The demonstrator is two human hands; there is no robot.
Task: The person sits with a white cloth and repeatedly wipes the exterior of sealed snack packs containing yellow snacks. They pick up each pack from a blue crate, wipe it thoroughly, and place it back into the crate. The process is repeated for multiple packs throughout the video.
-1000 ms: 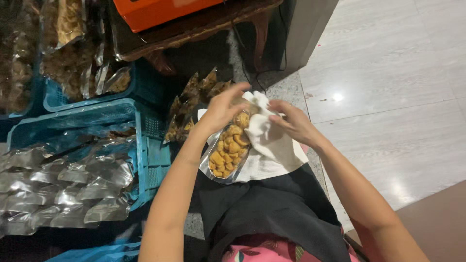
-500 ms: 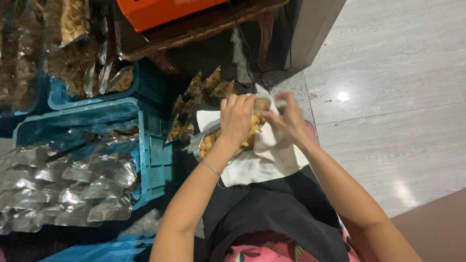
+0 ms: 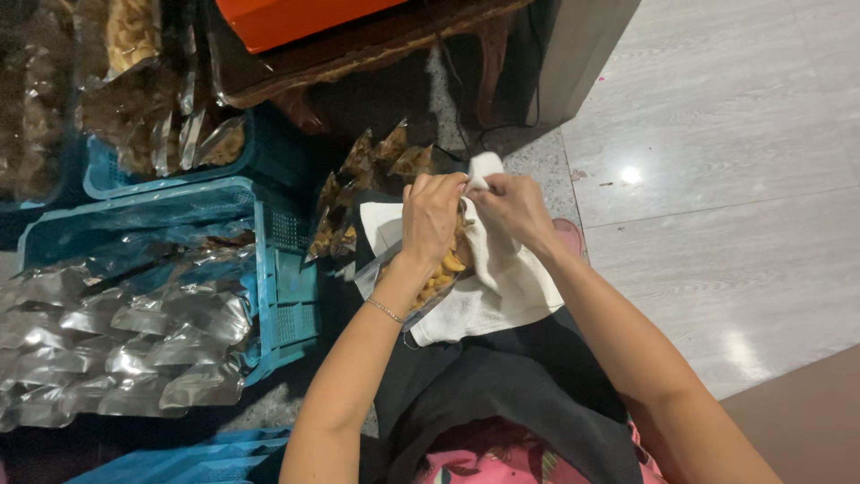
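Observation:
A clear plastic bag of yellow fried snacks point(image 3: 441, 272) lies on my lap on top of a white cloth point(image 3: 502, 287). My left hand point(image 3: 430, 215) grips the top of the bag, fingers closed over it. My right hand point(image 3: 512, 206) pinches a fold of the white cloth against the bag's top edge, right beside my left hand. The two hands touch at the fingertips. Most of the bag is hidden under my left hand and wrist.
A teal plastic crate point(image 3: 278, 269) at my left holds several silvery sealed bags point(image 3: 134, 332). More snack bags point(image 3: 367, 170) lie ahead of my knees. A second blue crate point(image 3: 170, 152) sits further back, under a wooden table point(image 3: 358, 45) with an orange box. Grey tiled floor point(image 3: 717, 179) on the right.
The open bag was visible between my hands a second ago. Both hands have since closed together at the bag's top with the cloth, and the view has shifted slightly.

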